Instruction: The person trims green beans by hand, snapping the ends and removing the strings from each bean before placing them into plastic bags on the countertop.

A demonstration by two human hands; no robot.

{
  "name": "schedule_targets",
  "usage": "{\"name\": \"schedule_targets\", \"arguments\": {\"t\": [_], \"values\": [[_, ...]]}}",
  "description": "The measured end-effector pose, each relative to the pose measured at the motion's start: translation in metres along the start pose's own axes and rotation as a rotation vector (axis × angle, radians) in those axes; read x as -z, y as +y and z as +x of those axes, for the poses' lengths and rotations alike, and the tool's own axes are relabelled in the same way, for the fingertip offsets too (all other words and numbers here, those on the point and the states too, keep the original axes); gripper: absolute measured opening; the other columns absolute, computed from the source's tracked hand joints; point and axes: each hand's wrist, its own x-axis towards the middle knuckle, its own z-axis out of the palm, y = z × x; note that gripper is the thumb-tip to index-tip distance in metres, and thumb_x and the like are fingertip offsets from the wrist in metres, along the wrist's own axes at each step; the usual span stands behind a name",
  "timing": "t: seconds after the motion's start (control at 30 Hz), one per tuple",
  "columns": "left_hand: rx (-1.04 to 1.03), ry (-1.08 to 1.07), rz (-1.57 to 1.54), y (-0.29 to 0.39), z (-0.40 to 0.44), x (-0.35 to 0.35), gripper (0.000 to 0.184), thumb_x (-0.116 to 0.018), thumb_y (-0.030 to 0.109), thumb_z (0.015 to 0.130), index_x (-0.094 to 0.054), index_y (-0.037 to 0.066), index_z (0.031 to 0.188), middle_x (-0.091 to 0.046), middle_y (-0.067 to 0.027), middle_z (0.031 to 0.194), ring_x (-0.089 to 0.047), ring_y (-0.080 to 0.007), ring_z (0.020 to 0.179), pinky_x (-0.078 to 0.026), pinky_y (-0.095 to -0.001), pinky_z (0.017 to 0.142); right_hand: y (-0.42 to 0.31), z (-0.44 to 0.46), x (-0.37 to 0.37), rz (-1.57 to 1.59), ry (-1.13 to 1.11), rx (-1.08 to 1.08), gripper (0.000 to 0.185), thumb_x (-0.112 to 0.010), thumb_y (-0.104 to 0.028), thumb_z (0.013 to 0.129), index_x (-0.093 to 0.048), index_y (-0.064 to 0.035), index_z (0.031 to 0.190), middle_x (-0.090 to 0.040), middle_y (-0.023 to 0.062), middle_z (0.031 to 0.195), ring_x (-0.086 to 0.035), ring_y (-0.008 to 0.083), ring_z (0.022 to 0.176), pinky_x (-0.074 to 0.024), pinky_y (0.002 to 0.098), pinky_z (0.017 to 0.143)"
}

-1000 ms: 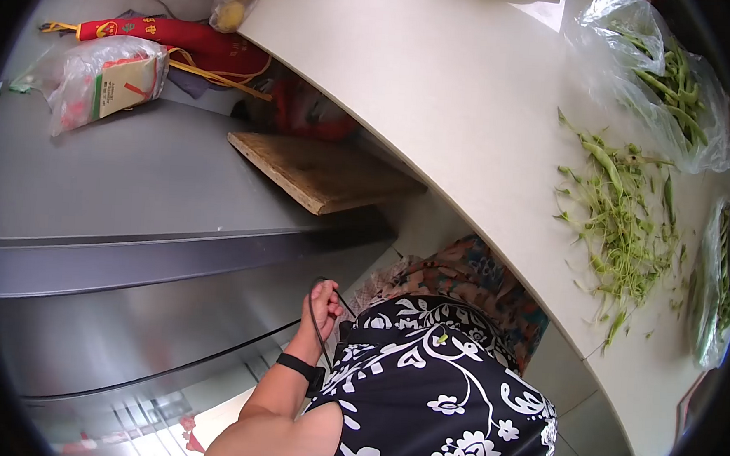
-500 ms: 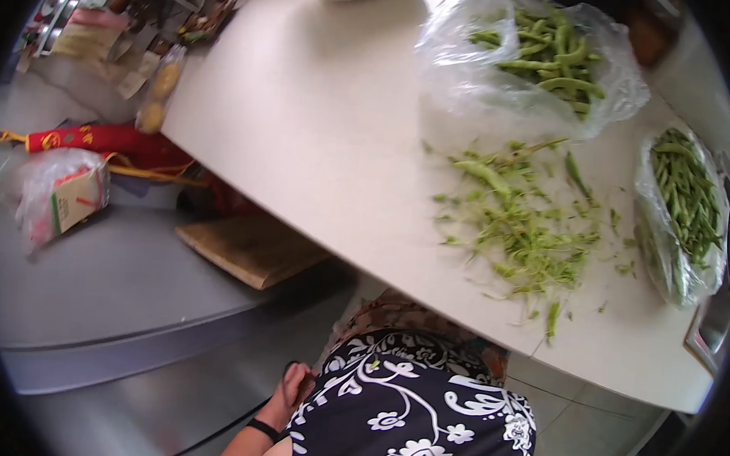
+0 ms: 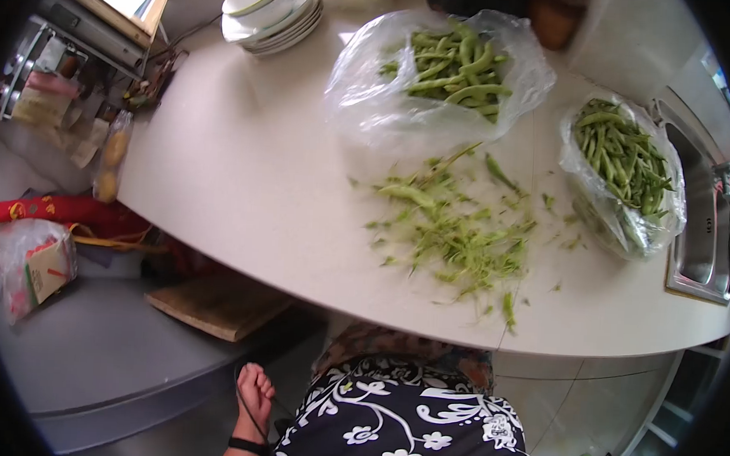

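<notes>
Low in the view, left of the black and white floral clothing, my left hand is closed with curled fingers. A thin dark cord runs through it, and a black band circles the wrist. Nowhere does my right hand show. On the white counter lies a loose heap of green bean trimmings. Behind the heap sits an open clear bag of broad green beans; a second bag, of thinner beans, stands to its right.
Stacked plates stand at the counter's back left. A metal sink is at the right. Below the counter's left edge is a wooden board on a grey surface, near a plastic bag with a packet.
The view has swung right and levelled, bringing the plates and sink into sight. My left hand appears lower and further left, still closed around the cord.
</notes>
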Motion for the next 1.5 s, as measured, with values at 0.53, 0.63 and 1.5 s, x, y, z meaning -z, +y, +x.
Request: {"name": "schedule_targets", "arguments": {"t": [0.53,0.63,1.5], "values": [[0.246,-0.196,0.969,-0.053,-0.019,0.111,0.027,-0.059,0.029,0.102,-0.065,0.005,0.093,-0.063,-0.0027,0.069,-0.058,-0.0120,0.054,-0.051,-0.0305,0.052,0.023,-0.012,-0.006,0.002,-0.052,-0.073,0.003,-0.063,-0.004,0.093,-0.065,-0.0031,0.095,-0.068,0.0081,0.092,-0.061,0.0154,0.083,-0.0499,0.0295,0.074],[0.161,-0.201,0.610,-0.007,-0.024,0.034,0.019,-0.057,0.020,0.104,-0.064,0.004,0.097,-0.059,-0.0009,0.069,-0.057,-0.0094,0.055,-0.050,-0.0259,0.053,0.025,-0.012,-0.006,-0.007,-0.056,-0.083,0.003,-0.063,-0.004,0.093,-0.065,-0.0033,0.095,-0.068,0.0082,0.092,-0.061,0.0154,0.083,-0.0499,0.0295,0.074],[-1.807,-0.573,1.060,0.331,-0.106,-0.289,0.020,-0.065,0.018,0.098,-0.069,-0.001,0.103,-0.065,-0.0044,0.075,-0.060,-0.0077,0.071,-0.051,-0.0263,0.066,-0.099,-0.113,0.290,-0.135,0.945,0.578,0.031,-0.059,-0.012,0.103,-0.062,-0.0016,0.133,-0.062,0.0005,0.106,-0.057,0.0082,0.091,-0.0461,0.0227,0.079]]}}
